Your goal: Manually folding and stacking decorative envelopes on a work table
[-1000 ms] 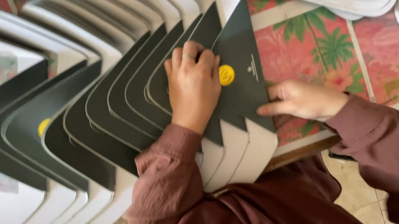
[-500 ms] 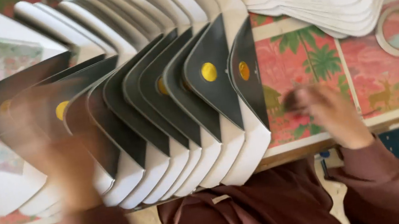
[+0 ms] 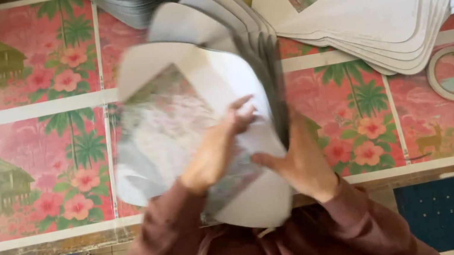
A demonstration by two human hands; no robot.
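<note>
Right now we grip a gathered stack of card sheets (image 3: 192,133) at the table's (image 3: 21,113) near edge, six o'clock. Its top sheet is white with rounded corners and a faint floral print, blurred; grey edges fan out at one o'clock. Our left hand (image 3: 216,153) and right hand (image 3: 301,161) clasp it from either side.

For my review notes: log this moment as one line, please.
left hand: grip on gathered card stack | right hand: grip on stack's right edge | stack: bunched, raised off floral tablecloth | white card pile: upper right
</note>
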